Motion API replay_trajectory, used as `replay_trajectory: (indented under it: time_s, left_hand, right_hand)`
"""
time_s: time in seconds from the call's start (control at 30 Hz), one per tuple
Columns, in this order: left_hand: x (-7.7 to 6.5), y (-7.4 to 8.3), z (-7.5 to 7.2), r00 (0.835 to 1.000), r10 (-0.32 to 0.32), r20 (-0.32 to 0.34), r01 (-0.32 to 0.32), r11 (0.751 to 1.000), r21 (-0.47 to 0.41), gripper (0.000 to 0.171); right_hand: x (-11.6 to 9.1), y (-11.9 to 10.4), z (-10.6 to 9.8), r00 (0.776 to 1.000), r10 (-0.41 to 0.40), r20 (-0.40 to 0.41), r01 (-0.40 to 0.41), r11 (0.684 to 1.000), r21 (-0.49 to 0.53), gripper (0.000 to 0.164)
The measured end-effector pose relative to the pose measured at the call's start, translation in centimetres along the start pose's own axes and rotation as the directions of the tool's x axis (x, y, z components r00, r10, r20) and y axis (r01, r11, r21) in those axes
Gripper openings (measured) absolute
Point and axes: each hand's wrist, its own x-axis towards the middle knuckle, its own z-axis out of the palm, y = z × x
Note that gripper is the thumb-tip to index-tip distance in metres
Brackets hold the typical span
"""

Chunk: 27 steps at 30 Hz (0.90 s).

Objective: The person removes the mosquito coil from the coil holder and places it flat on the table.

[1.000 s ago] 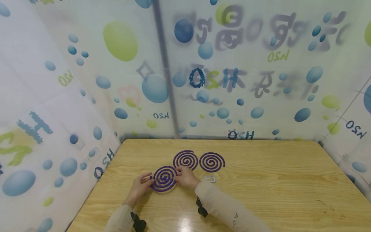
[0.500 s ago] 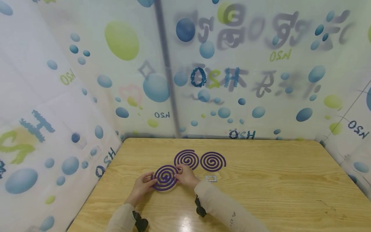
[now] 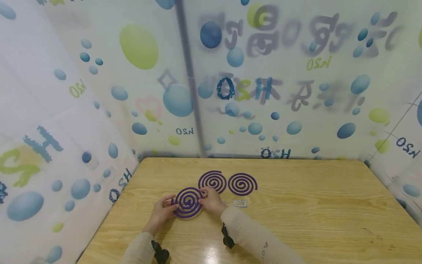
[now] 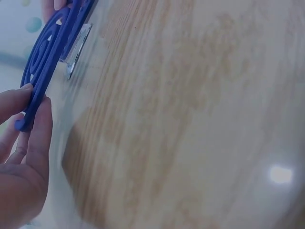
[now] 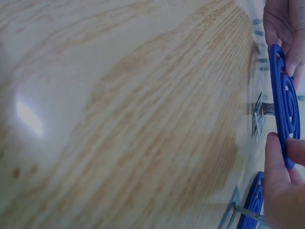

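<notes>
A purple mosquito coil (image 3: 188, 201) is held by both hands just above the table, looking blue in the wrist views. My left hand (image 3: 163, 212) pinches its left edge between thumb and fingers. Its right edge is pinched by my right hand (image 3: 212, 202). A small metal coil stand (image 5: 259, 115) sits under the held coil, its upright reaching up to the coil's underside; whether it fits into the coil's centre is hidden. Two more purple coils, one behind (image 3: 212, 182) and one to the right (image 3: 242, 184), lie farther back.
A second metal stand (image 3: 240, 203) rests on the wooden table (image 3: 313, 212) in front of the right-hand coil. Something small and pale shows beside my right wrist. A curtain (image 3: 290, 121) printed with bubbles hangs behind the table's back edge.
Both hands keep their grip on the coil and stay nearly in place. The coil tilts very slightly; the other coils and the stand have not moved.
</notes>
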Motion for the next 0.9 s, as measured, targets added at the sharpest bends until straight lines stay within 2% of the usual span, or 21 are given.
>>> replay_trajectory:
  time_s: [0.43, 0.73, 0.9]
  left_hand:
    - [-0.4, 0.45, 0.11, 0.999, 0.052, 0.004, -0.052, 0.999, -0.01, 0.043]
    - [-0.27, 0.37, 0.03, 1.0, 0.025, -0.012, -0.024, 0.998, 0.051, 0.041]
    - [-0.22, 0.21, -0.02, 1.0, 0.023, -0.014, -0.023, 0.998, 0.058, 0.041]
  right_hand:
    - [-0.12, 0.16, -0.02, 0.999, -0.03, -0.021, 0.03, 1.0, -0.005, 0.036]
    - [-0.29, -0.12, -0.4, 0.999, -0.043, 0.01, 0.043, 0.996, -0.076, 0.033]
    - [-0.35, -0.19, -0.42, 0.999, -0.036, 0.02, 0.037, 0.996, -0.08, 0.032]
